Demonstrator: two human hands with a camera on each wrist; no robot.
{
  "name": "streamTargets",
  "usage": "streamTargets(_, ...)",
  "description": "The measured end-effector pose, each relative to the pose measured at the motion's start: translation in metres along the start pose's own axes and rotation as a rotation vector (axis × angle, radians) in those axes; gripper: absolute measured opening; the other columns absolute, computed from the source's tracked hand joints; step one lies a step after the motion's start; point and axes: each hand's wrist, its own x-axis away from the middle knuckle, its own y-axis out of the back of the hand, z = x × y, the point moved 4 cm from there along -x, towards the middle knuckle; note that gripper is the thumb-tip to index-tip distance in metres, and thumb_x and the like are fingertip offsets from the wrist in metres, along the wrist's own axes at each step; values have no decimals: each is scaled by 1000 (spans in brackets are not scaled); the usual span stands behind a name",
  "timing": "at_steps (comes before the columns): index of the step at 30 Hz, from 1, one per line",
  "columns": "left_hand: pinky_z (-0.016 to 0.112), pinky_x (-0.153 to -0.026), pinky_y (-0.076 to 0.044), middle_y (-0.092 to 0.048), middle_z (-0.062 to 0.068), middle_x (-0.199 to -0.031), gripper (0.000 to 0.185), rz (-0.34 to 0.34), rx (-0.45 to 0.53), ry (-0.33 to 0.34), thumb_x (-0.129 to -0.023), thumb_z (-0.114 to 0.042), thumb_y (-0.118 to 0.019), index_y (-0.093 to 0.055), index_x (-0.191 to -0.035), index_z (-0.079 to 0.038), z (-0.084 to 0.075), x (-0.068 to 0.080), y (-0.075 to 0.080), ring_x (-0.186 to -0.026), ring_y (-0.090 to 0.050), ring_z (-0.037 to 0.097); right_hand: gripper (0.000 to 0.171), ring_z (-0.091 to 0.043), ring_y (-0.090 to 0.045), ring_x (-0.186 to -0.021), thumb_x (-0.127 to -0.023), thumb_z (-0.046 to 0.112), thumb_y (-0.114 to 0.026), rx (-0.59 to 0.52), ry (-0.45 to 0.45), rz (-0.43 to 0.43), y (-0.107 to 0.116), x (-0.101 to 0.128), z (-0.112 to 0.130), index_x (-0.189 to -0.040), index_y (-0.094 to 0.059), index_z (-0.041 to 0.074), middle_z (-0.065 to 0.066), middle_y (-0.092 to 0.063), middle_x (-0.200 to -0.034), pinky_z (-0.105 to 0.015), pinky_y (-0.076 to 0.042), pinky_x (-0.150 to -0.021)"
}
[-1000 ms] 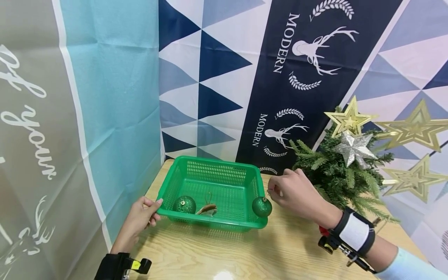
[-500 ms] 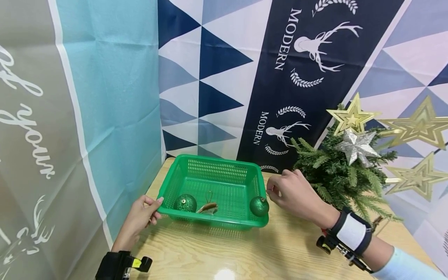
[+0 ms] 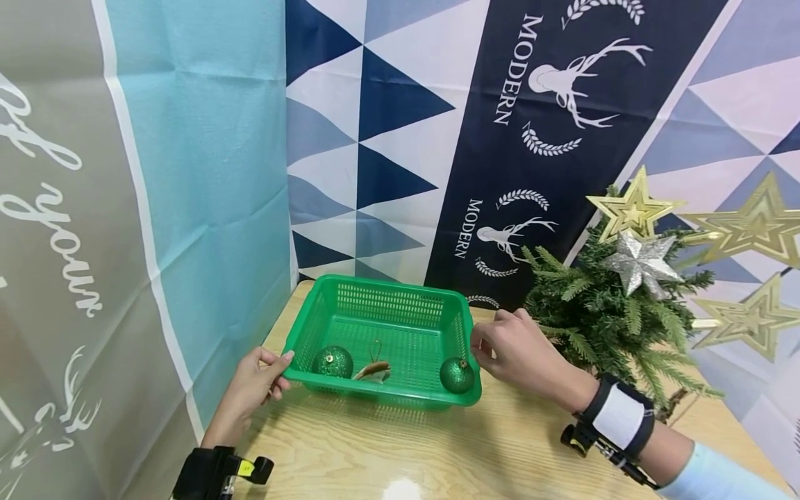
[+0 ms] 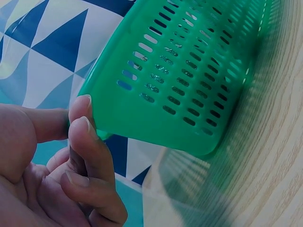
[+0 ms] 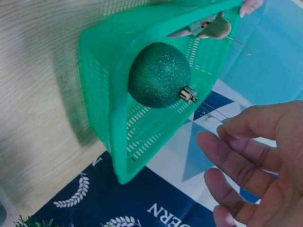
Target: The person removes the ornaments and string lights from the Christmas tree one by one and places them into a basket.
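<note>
The right wrist (image 3: 619, 420) wears a black band with a white panel and a small black device; a pale blue sleeve (image 3: 712, 476) follows. The left wrist (image 3: 212, 472) wears a black strap with a yellow tag.

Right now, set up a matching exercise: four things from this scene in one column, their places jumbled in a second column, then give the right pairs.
Things:
1. left hand
2. right hand
3. silver star
4. bird ornament

Places:
A. on the small tree
B. gripping the green basket by its left rim
C. on the basket floor, between two green baubles
D. beside the basket's right rim

Pairs: 1-B, 2-D, 3-A, 4-C
</note>
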Motion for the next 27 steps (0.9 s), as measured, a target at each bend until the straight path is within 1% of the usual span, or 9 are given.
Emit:
streamTargets(8, 28, -51, -36, -66, 5, -70, 36, 0, -1, 8, -107, -35, -60, -43, -106, -3, 1, 0, 1, -55, -57, 16, 32, -9, -39, -67, -82, 5, -75, -5, 35, 6, -7, -2, 5, -71, -57, 28, 23, -46, -62, -33, -26, -66)
streamTargets(15, 28, -52, -37, -66, 6, -70, 37, -7, -16, 0, -106, -37, -61, -44, -105, -4, 2, -1, 0, -57, -59, 18, 27, -9, -38, -67, -82, 6, -76, -2, 41, 18, -13, -6, 8, -72, -61, 26, 22, -51, -63, -32, -27, -66)
streamTargets(22, 29, -52, -36, -66, 6, -70, 39, -3, -9, -5, -106, -39, -61, -44, -105, -3, 1, -2, 0, -57, -60, 19, 24, -8, -41, -65, -82, 10, -78, 0, 35, 42, -23, -8, 10, -73, -62, 26, 22, -48, -61, -32, -30, -67)
streamTargets(27, 28, -52, -36, -66, 6, -70, 38, -1, -10, 1, -106, -38, -60, -44, -104, -4, 1, -1, 1, -58, -60, 19, 30, -9, -43, -67, -83, 10, -79, -23, 41, 59, -31, -7, 13, -70, -57, 27, 21, -43, -60, -32, -27, -66)
